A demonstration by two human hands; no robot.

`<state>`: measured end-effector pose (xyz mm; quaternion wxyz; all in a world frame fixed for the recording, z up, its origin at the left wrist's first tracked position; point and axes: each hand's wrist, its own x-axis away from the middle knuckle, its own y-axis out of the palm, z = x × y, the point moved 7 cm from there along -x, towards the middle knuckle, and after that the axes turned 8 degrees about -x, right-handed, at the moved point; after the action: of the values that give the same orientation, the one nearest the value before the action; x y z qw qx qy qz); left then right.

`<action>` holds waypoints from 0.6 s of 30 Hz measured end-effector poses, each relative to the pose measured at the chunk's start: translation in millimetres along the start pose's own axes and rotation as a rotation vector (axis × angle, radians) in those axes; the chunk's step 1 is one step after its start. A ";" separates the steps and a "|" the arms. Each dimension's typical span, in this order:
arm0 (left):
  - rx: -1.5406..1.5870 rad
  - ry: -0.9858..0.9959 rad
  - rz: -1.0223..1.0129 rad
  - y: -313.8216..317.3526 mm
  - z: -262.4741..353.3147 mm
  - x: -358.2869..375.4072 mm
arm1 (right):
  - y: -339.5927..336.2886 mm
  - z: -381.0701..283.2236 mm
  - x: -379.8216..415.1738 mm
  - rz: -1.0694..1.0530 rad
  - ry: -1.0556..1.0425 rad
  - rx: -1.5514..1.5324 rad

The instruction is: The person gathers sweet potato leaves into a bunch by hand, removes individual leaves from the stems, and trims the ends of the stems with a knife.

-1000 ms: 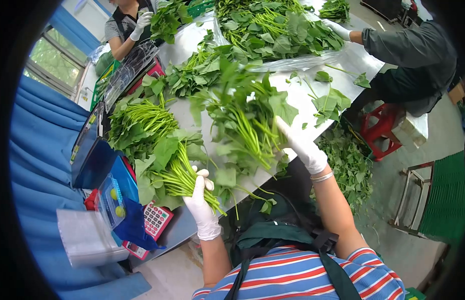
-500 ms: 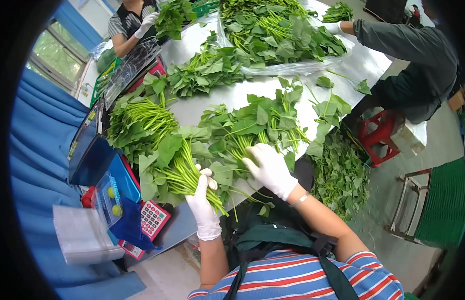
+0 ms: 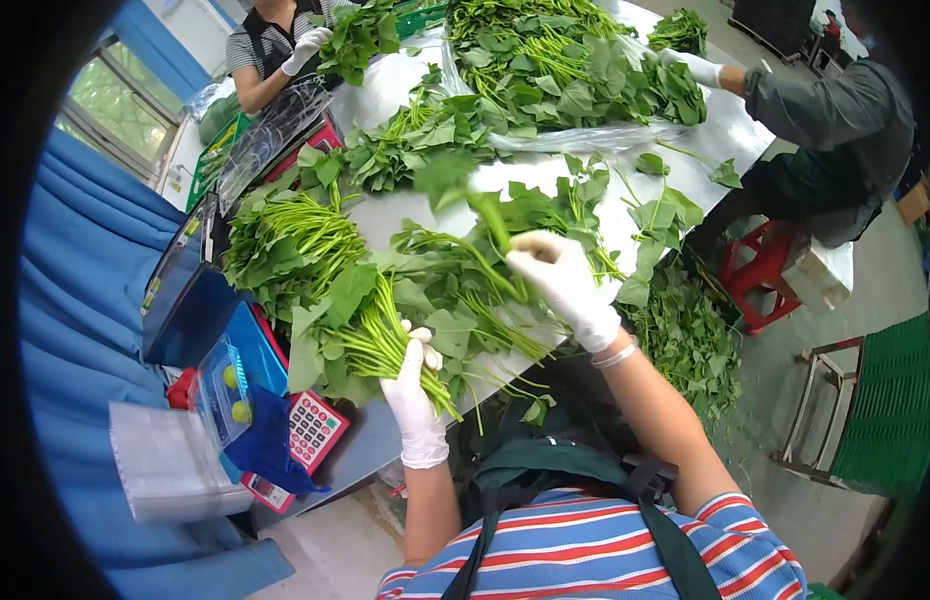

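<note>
My gloved left hand (image 3: pixel 415 395) is closed round the stems of a bunch of leafy greens (image 3: pixel 370 335), cut ends toward me. In my gloved right hand (image 3: pixel 565 280), thumb and fingers pinch a few leafy stems (image 3: pixel 492 222), lifted and smeared by motion. Beneath that hand lies a loose pile of greens (image 3: pixel 505 325) at the near table edge. A thick stack of bunched greens (image 3: pixel 295 240) rests just beyond my left hand.
Across the metal table (image 3: pixel 385 215), a big heap of greens (image 3: pixel 545 70) lies on plastic sheeting. Two gloved co-workers are at the far left and right. A pink calculator (image 3: pixel 315 430) and plastic bags (image 3: pixel 170 465) sit at left. Greens fill a container (image 3: pixel 685 350) below, near a red stool (image 3: pixel 755 270).
My right hand has risen from the pile and moved slightly right, with leafy stems now lifted in its fingers. My left hand keeps its bunch, shifted slightly right in view.
</note>
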<state>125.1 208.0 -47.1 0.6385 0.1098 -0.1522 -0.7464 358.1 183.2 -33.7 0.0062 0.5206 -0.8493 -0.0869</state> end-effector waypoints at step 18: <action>-0.126 -0.013 -0.089 44.6 1.4 14.8 | 28.8 -33.9 55.9 -0.070 -0.055 -0.133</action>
<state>163.2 187.3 -29.0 0.6094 0.0711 -0.1039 -0.7828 310.5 141.7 -0.3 0.0145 0.5460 -0.8227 -0.1576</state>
